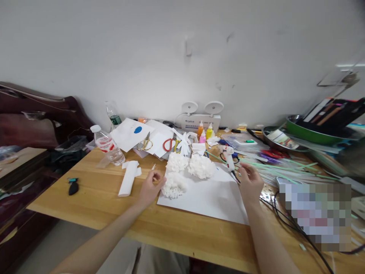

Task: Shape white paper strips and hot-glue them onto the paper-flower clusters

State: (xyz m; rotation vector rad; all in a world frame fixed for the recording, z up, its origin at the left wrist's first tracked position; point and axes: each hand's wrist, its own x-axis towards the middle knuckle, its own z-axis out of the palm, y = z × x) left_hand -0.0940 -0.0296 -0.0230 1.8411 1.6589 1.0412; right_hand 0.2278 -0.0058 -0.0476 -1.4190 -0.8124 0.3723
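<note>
Three fluffy white paper clusters lie on a white sheet (211,198): a front one (173,185), a back left one (177,162) and a back right one (201,166). My left hand (152,185) is at the left edge of the front cluster, thumb and fingertips curled towards each other; whether they pinch anything is too small to tell. At the sheet's right edge my right hand (251,182) hovers with fingers bent and apart, nothing visible in it. Just left of it stands a white glue gun (229,158) with a dark cable.
Left of my left hand are a white paper roll (129,178), a water bottle (107,144) and a black object (73,186). Scissors (145,142), papers and paint bottles (209,131) line the back. Green and white strips, pans (308,131), cables and a blurred-out device (316,217) fill the right.
</note>
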